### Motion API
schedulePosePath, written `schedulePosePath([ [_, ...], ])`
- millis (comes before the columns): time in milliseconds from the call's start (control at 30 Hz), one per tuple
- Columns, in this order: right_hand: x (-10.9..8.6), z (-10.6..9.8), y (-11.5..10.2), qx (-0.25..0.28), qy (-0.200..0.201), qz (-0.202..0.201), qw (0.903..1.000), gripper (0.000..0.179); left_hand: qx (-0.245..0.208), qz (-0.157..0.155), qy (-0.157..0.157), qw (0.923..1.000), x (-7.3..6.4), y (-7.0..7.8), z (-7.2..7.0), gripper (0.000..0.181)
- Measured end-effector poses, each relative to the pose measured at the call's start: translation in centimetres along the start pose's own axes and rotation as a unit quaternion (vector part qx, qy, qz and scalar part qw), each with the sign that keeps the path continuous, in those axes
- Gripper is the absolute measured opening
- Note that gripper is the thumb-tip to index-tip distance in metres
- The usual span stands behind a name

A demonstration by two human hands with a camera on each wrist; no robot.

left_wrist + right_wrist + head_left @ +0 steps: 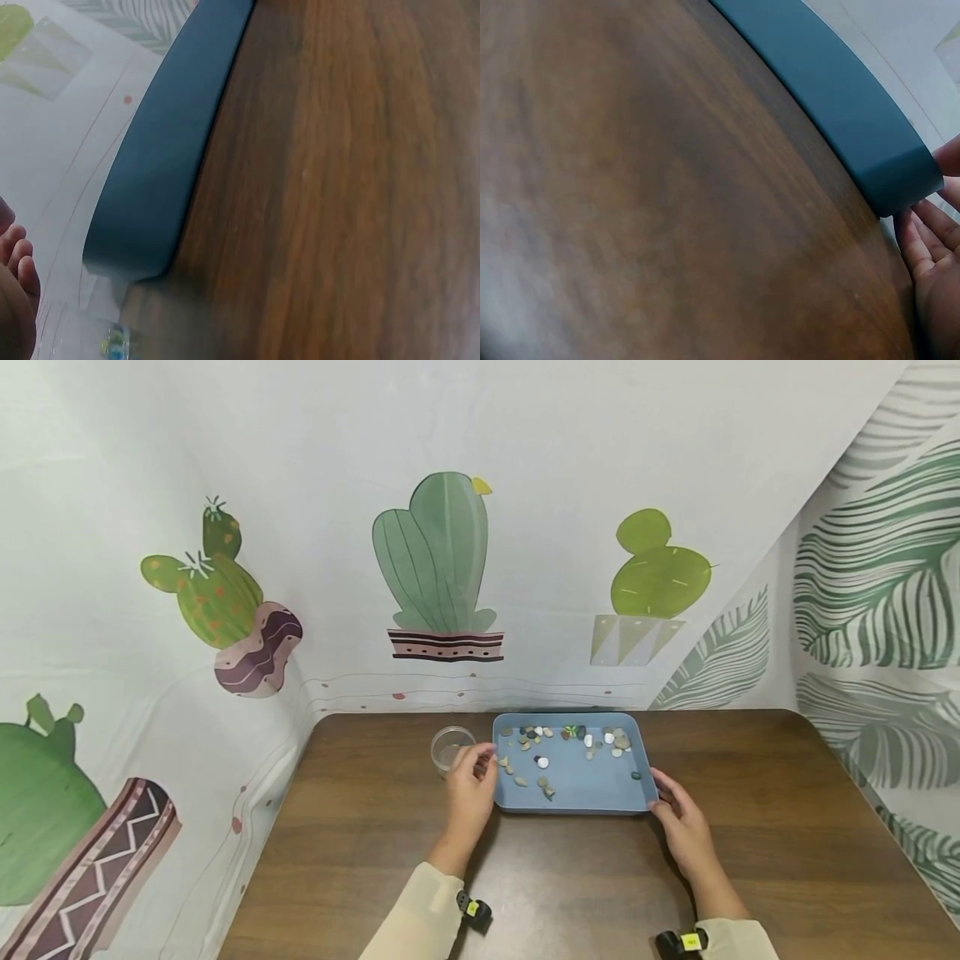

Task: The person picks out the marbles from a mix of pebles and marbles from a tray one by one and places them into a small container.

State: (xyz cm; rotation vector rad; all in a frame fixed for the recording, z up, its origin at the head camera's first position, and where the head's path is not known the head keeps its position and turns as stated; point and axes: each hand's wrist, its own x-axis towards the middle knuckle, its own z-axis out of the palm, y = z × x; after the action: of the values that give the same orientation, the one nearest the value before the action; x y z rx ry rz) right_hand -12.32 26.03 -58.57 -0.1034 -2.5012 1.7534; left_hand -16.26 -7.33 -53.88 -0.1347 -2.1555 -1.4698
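Note:
A blue rectangular tray (592, 789) lies on the table with small stones scattered in it. My right hand (684, 827) grips the tray's near right corner, its thumb at the rim; in the right wrist view fingers (930, 232) reach beneath that corner. Beside the left rim is my left hand (472, 785), fingers loosely bent with nothing visible in them. The left wrist view catches only some of its fingertips (26, 270), apart from the tray's visible side. White pebbles (542, 762), tan ones (521, 782) and a dark green one (636, 775) show in the tray.
A round clear cup (447, 747) stands left of the tray, behind my left hand; something coloured (114, 345) shows in it or through it. The brown wooden table (360, 827) ends at a wall cloth (547, 568) printed with cacti and leaves.

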Motion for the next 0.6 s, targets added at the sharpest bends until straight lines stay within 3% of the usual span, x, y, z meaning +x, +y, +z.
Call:
schedulePosePath([
  [400,-0.2,0.2,-0.1,0.027,0.004,-0.035,0.9990,0.049,0.065,0.033,-0.080,0.9941,-0.1,0.4,2.3,0.024],
  [600,-0.2,0.2,0.0,0.034,0.003,-0.039,0.9986,0.048,0.090,0.029,-0.119,0.9884,0.2,0.5,3.4,0.028],
])
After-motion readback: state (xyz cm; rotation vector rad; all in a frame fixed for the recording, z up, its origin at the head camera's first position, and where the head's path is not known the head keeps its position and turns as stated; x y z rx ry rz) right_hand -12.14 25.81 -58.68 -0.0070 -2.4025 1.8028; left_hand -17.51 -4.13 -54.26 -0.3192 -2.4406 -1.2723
